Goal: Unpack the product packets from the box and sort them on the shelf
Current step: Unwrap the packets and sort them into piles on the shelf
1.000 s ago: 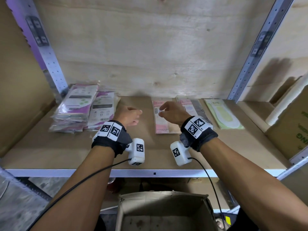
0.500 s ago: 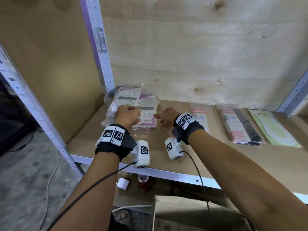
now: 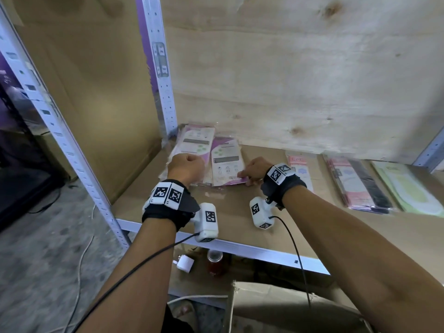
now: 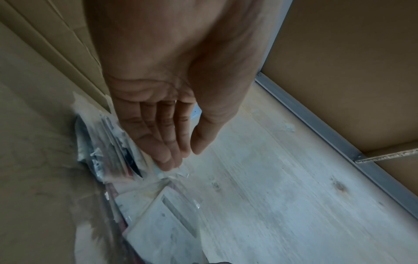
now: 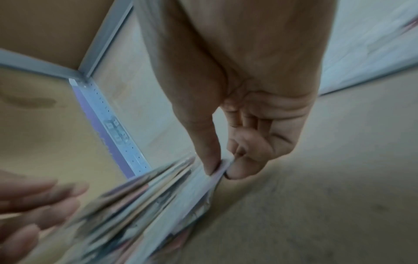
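Observation:
Two piles of purple-and-white product packets (image 3: 199, 143) lie in the shelf's back left corner. My left hand (image 3: 186, 164) rests on the left pile; in the left wrist view its fingers (image 4: 167, 155) lie straight, tips touching the crinkled wrappers (image 4: 158, 214). My right hand (image 3: 242, 175) is at the near right corner of the right-hand purple packet (image 3: 225, 162). The right wrist view shows thumb and forefinger (image 5: 222, 167) pinching that corner. The cardboard box (image 3: 288, 306) stands open below the shelf's front edge, its inside hidden.
Further right on the shelf board (image 3: 240, 212) lie a pink packet (image 3: 300, 164), a pink-and-black pile (image 3: 358, 186) and a green packet (image 3: 408, 186). A perforated metal upright (image 3: 158, 68) stands behind the purple piles. A jar (image 3: 215, 260) and white plug (image 3: 185, 263) sit underneath.
Both hands moved left, from the pink packet to the purple piles. The right hand now pinches the right pile's corner, and the left hand has settled on the left pile.

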Available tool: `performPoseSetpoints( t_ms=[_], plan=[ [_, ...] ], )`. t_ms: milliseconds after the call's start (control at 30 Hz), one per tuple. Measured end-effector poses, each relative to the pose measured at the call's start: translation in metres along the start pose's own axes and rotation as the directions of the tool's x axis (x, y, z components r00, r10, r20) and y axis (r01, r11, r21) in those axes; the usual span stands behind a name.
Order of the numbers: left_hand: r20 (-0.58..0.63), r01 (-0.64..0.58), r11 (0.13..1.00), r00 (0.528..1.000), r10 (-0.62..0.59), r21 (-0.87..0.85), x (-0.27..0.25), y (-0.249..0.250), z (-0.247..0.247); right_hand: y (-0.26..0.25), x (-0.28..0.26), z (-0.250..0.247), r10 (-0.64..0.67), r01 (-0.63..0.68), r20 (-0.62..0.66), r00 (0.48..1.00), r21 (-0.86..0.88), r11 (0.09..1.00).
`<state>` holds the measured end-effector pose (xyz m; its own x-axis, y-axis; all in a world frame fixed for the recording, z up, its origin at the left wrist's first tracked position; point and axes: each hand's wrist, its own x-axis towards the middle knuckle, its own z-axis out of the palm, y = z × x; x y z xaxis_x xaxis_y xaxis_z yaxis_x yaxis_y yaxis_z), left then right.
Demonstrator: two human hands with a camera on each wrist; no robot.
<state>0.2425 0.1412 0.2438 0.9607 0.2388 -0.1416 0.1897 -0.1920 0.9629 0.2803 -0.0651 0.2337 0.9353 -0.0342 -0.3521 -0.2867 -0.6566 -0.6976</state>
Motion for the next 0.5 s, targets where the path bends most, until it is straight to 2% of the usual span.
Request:
performPoseSetpoints(
  t_ms=[33, 100, 133, 200, 267, 367, 500],
  plan=[
    [0.0, -0.001, 1.0, 1.0, 0.001, -0.014, 0.0, 0.0, 0.001, 0.004, -0.004, -0.003, -0.029, 0.029, -0.006, 1.0, 0.031, 0.999],
    [0.021, 0.009, 0.996, 1.0, -0.008, -0.091, -0.001, 0.001, 0.006, 0.012, -0.012, -0.011, -0.1, 0.108, -0.046, 0.994, 0.217, 0.97],
    [0.054, 0.027, 0.987, 0.998, -0.018, -0.158, -0.004, 0.003, 0.01, 0.017, -0.018, -0.015, -0.134, 0.156, -0.092, 0.987, 0.301, 0.941],
    [0.146, 0.062, 0.957, 0.989, -0.02, -0.285, -0.011, 0.009, 0.019, 0.024, -0.032, -0.028, -0.186, 0.245, -0.191, 0.964, 0.361, 0.9],
    [0.25, 0.105, 0.948, 0.968, -0.027, -0.301, -0.016, 0.015, 0.031, 0.032, -0.049, -0.042, -0.253, 0.334, -0.262, 0.932, 0.341, 0.878],
    [0.406, 0.195, 0.937, 0.912, -0.064, -0.289, -0.024, 0.025, 0.051, 0.046, -0.075, -0.061, -0.382, 0.466, -0.327, 0.864, 0.236, 0.853],
    [0.476, 0.306, 0.81, 0.878, -0.037, -0.5, -0.035, 0.034, 0.077, 0.063, -0.104, -0.079, -0.569, 0.619, -0.347, 0.745, 0.044, 0.784]
  ],
)
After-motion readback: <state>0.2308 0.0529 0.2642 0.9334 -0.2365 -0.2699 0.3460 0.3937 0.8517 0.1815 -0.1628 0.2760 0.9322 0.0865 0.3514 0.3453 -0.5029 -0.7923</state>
